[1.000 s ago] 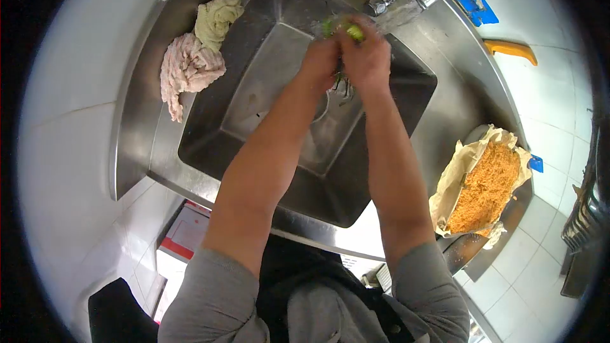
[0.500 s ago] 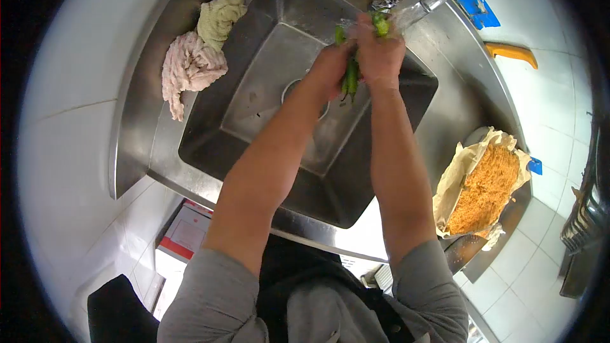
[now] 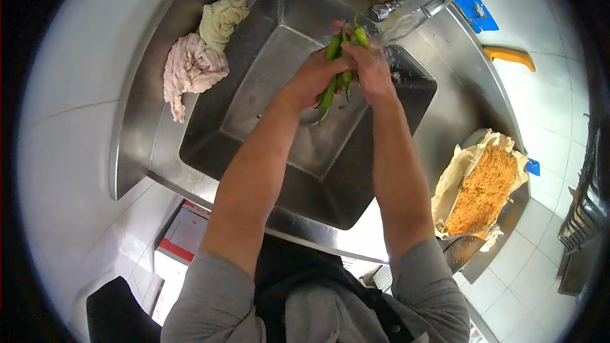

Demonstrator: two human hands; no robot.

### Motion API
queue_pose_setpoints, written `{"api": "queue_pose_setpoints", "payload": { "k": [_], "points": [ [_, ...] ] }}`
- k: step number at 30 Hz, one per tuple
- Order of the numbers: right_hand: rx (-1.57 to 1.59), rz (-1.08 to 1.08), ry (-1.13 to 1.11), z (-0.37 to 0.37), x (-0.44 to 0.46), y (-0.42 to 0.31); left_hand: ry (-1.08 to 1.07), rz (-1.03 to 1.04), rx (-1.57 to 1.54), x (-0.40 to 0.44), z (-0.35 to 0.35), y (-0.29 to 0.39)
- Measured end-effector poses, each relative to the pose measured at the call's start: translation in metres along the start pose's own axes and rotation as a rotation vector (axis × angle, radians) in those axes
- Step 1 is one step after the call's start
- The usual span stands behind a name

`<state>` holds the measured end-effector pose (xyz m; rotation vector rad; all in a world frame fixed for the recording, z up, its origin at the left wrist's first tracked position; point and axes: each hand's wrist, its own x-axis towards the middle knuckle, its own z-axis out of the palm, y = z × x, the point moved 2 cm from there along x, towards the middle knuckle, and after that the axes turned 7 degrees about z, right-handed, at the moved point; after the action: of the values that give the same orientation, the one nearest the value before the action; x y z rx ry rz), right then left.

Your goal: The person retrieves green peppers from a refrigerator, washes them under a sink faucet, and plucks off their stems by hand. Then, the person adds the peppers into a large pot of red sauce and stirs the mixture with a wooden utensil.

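Several long green peppers (image 3: 333, 49) are bunched between my two hands over the steel sink basin (image 3: 254, 98). My left hand (image 3: 318, 75) is closed round the left side of the bunch, its thumb lying across the peppers. On the other side my right hand (image 3: 372, 68) grips the same bunch, its thumb near the top ends. Water runs from the curved metal tap (image 3: 438, 0) just right of my right hand and splashes beside it.
A pink cloth (image 3: 192, 71) and a greenish cloth (image 3: 222, 22) lie on the sink's left ledge. At the right sits a paper-lined tray of orange crumbs (image 3: 484, 190). Beyond the ledge are an orange handle (image 3: 510, 57) and a blue object (image 3: 467, 1).
Both hands have moved a little left and down from the tap with the peppers. More of the bunch now shows between them, and the water falls beside my right hand.
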<state>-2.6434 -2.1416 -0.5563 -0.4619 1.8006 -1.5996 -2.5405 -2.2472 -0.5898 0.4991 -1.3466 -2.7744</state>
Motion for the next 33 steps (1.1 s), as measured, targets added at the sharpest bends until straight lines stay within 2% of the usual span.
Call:
{"api": "queue_pose_setpoints", "payload": {
  "k": [3,6,9,11,13,15,16,17,18,21,22,23,25,28,31,32,33],
  "points": [
    [-0.205,-0.063,0.242,0.018,-0.010,-0.017,0.063,0.089,0.041,-0.001,0.003,0.007],
    [0.151,-0.186,0.457,-0.008,0.021,0.006,0.144,0.147,0.205,0.001,0.002,0.007],
    [0.310,-0.098,0.656,-0.027,0.056,0.010,0.184,0.105,0.278,-0.001,-0.004,0.002],
    [-0.089,0.013,0.869,-0.028,0.079,0.017,0.183,0.071,0.232,-0.003,-0.006,0.001],
    [-0.232,-0.011,0.949,-0.028,0.100,0.032,0.180,0.043,0.138,-0.016,-0.007,-0.002],
    [-0.054,-0.100,0.900,-0.038,0.120,0.056,0.222,0.012,0.194,-0.029,-0.015,-0.016],
    [0.264,-0.121,0.727,-0.049,0.133,0.074,0.243,-0.002,0.224,-0.036,-0.018,-0.019],
    [0.592,-0.070,0.528,-0.048,0.122,0.064,0.253,-0.018,0.239,-0.043,-0.018,-0.018],
    [0.899,0.126,0.337,-0.048,0.101,0.058,0.261,-0.034,0.253,-0.051,-0.017,-0.017],
    [0.315,0.288,0.312,-0.039,0.036,0.051,0.256,-0.063,0.323,-0.071,-0.009,-0.017],
    [0.246,0.229,0.281,-0.023,0.000,0.041,0.242,-0.066,0.353,-0.075,-0.007,-0.018],
    [0.176,0.176,0.250,-0.004,-0.036,0.032,0.214,-0.009,0.495,-0.080,-0.008,-0.023],
    [-0.341,0.287,0.312,0.002,-0.080,0.039,0.141,0.118,0.780,-0.090,-0.011,-0.032],
    [-0.218,0.243,0.434,-0.001,-0.147,0.038,0.110,0.056,0.984,-0.121,0.009,-0.027],
    [-0.198,-0.052,0.489,0.020,-0.216,0.012,-0.057,0.034,1.046,-0.145,0.020,-0.023],
    [-0.338,-0.152,0.525,0.021,-0.237,-0.001,-0.097,0.046,1.030,-0.150,0.031,-0.020],
    [-0.226,-0.086,0.560,0.022,-0.255,0.000,-0.134,0.054,1.016,-0.163,0.041,-0.017]
  ]
}}
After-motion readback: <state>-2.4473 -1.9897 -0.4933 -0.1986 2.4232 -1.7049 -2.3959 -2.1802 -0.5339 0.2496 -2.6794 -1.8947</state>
